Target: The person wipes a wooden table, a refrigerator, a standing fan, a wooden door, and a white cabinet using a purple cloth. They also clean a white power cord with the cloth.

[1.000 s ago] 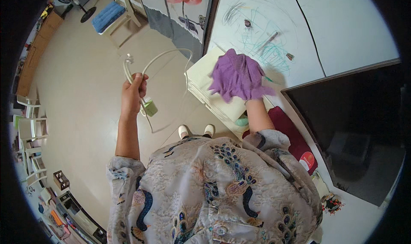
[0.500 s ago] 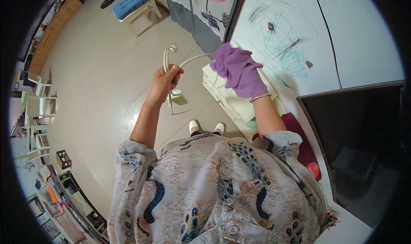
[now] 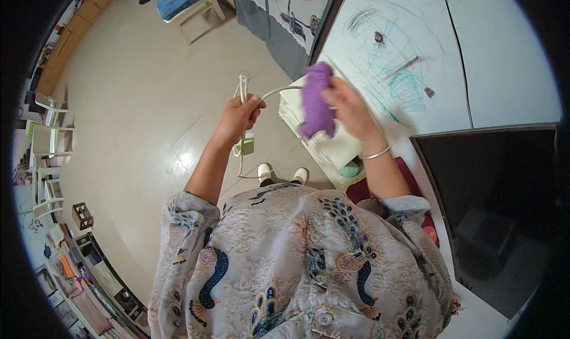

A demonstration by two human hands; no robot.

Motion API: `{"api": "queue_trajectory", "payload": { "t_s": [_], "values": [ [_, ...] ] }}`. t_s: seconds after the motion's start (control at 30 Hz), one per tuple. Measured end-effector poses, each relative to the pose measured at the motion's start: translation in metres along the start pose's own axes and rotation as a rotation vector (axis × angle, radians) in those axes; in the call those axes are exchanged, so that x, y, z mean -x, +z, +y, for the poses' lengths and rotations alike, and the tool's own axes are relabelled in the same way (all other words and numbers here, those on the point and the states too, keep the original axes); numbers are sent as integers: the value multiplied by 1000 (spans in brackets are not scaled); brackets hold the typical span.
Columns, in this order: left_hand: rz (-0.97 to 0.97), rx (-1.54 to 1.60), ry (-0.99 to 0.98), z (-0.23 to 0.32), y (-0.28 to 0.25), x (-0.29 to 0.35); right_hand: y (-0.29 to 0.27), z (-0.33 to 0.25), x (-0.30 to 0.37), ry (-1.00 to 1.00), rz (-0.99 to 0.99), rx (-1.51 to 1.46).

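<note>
My left hand (image 3: 238,120) is closed around loops of a white cord (image 3: 243,89), whose bunched end sticks up above the fingers. A lower loop hangs beneath the hand. From there the cord runs across to a purple cloth (image 3: 317,104), which hangs in folds from my right hand (image 3: 354,110). My right fingers pinch the cloth along its right side; whether the cord passes through it is hidden. Beneath the cloth stands a white unit (image 3: 339,152) with a ridged side. A small green-and-white thing (image 3: 244,146) shows just below my left hand.
A white table (image 3: 504,60) with scribbles and a black cable (image 3: 460,54) lies at the right. On it rests a large dark screen (image 3: 504,202). Dark red fabric (image 3: 362,191) sits below my right forearm. A chair with a blue cushion (image 3: 183,3) stands far ahead on the tiled floor.
The purple cloth, spread over my right hand before, now hangs from its fingers, leaving the hand bare. My left hand has shifted slightly right with the cord.
</note>
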State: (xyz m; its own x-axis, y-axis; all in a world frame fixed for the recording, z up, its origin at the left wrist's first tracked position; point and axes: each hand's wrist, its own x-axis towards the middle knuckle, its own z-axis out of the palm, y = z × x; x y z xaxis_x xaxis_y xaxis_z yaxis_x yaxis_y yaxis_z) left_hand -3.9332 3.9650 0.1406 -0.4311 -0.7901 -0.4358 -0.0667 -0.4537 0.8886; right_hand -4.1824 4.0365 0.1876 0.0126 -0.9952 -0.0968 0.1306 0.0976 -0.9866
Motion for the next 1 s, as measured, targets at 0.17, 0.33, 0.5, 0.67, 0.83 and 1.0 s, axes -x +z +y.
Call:
{"api": "queue_trajectory", "payload": {
  "t_s": [0.17, 0.33, 0.5, 0.67, 0.83, 1.0],
  "values": [
    [-6, -39, 86, 5, 14, 7, 68, 30, -14, -613, 43, 1234],
    [-26, -309, 133, 32, 6, 31, 65, 43, -22, -464, -124, 1015],
    [118, -351, 162, 52, -33, 73, -22, 49, -17, -456, -230, 1125],
    [85, -198, 96, 70, -56, 80, -76, 63, 2, -413, -64, 1318],
    [91, -136, 123, 51, -24, 67, 31, 25, -15, -508, -284, 778],
    [121, -103, 153, 41, -9, 70, 65, 5, -27, -578, -296, 948]
  ]
}}
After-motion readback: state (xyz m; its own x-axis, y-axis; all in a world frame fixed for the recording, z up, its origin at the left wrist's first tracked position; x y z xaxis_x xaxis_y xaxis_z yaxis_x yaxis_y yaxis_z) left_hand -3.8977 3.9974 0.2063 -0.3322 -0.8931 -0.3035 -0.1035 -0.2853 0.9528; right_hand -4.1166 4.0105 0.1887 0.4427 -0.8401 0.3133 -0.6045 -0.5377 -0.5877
